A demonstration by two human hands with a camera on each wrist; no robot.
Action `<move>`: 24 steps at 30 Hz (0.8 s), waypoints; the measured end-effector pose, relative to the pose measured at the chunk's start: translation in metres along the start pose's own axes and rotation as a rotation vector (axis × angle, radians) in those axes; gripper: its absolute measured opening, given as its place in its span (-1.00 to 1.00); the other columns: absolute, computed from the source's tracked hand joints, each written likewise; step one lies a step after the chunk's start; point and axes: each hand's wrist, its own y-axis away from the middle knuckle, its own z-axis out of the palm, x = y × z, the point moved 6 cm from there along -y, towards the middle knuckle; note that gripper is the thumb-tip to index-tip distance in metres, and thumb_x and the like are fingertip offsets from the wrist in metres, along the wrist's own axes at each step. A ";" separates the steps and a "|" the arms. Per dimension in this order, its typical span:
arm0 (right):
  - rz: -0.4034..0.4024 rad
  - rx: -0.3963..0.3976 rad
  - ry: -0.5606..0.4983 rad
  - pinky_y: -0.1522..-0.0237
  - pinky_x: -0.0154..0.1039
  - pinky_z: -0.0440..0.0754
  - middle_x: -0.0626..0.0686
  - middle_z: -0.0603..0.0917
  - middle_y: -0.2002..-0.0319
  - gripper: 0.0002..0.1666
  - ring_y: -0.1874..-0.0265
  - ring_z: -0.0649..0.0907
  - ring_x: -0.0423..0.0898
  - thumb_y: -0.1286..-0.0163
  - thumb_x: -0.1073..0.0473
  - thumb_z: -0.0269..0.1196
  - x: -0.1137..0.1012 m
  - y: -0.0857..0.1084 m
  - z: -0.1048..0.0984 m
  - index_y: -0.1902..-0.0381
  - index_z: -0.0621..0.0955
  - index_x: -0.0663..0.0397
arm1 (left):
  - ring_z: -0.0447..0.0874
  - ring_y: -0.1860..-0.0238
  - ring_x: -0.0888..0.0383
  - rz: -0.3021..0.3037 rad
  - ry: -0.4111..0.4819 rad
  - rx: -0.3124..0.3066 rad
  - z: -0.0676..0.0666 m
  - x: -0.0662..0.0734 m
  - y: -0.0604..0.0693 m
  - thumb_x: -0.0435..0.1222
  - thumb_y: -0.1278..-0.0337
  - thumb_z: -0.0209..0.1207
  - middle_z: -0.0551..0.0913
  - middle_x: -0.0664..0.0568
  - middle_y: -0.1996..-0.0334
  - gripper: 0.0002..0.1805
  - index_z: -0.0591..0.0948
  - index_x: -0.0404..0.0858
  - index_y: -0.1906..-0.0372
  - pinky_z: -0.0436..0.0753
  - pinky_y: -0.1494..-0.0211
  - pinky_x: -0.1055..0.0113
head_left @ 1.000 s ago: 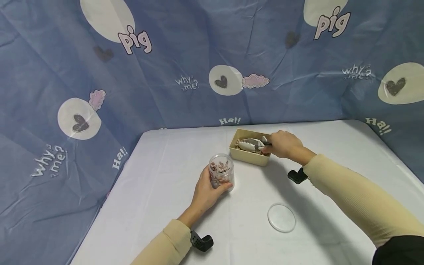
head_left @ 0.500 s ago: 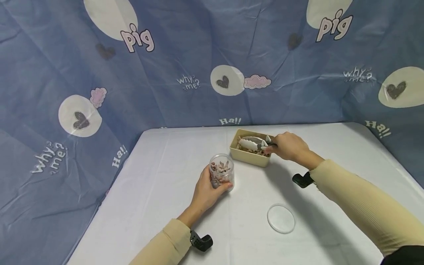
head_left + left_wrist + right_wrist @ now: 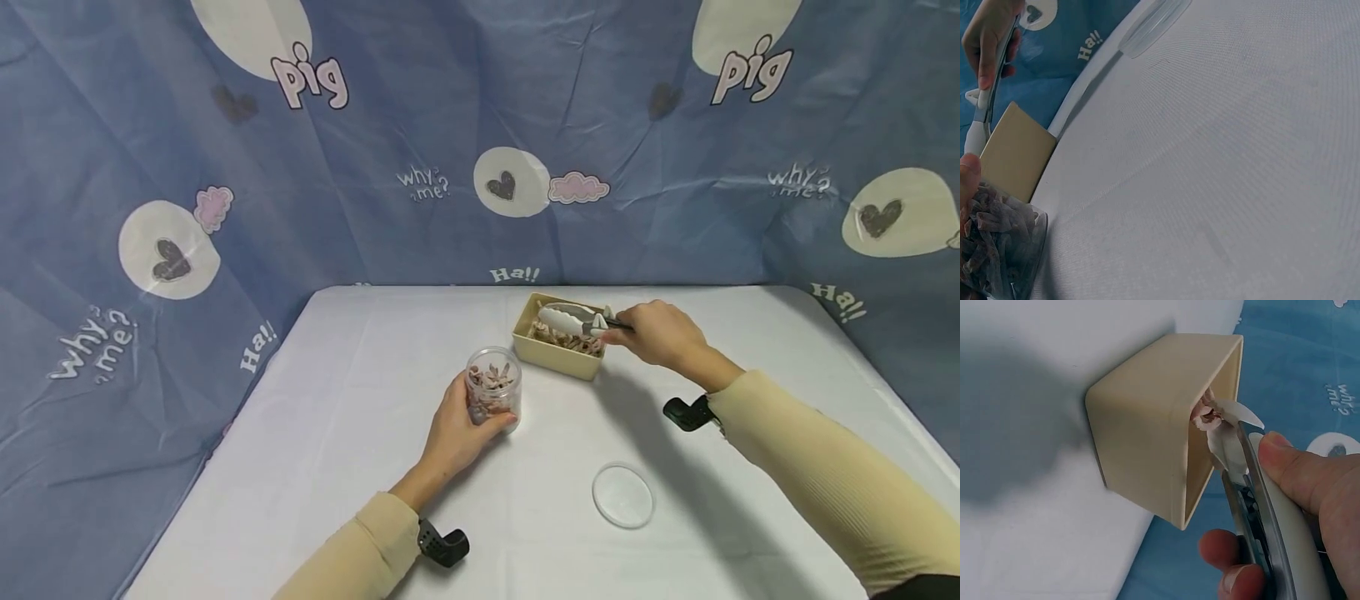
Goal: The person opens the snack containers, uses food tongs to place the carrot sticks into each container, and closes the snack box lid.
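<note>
In the head view my left hand [image 3: 456, 433] grips a clear jar [image 3: 513, 406] standing on the table, holding shrivelled pinkish-brown dried pieces [image 3: 491, 377]. My right hand [image 3: 660, 337] holds metal tongs with white scalloped tips [image 3: 566, 321] over a beige rectangular box [image 3: 555, 358]. More dried pieces [image 3: 570, 339] lie inside that box. Seen from the right wrist, thumb and fingers press the tongs [image 3: 1266, 506] from both sides, and a pale pink piece [image 3: 1205, 415] shows at their tips by the box's mouth. Whether the tips pinch it is unclear.
A clear round lid [image 3: 623, 497] lies on the white-covered table [image 3: 360, 400], to the right of the jar and nearer the front. A blue printed cloth [image 3: 420, 237] hangs behind the table's far edge. The box stands just behind and right of the jar.
The tongs have risen out of the box's contents, with my right hand drawing slightly back and rightward. My left hand keeps hold of the jar. The whole head view has shifted a little.
</note>
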 end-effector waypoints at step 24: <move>-0.074 0.176 -0.021 0.55 -0.20 0.35 -0.12 0.39 0.72 -0.67 0.65 0.41 -0.11 -0.36 -0.05 0.29 -0.005 0.018 -0.028 0.54 0.55 -0.05 | 0.41 -0.37 -0.08 -0.025 0.007 -0.007 0.000 0.002 0.001 0.05 0.04 0.44 0.44 -0.11 -0.31 0.01 0.20 -0.20 -0.47 0.39 -0.44 -0.06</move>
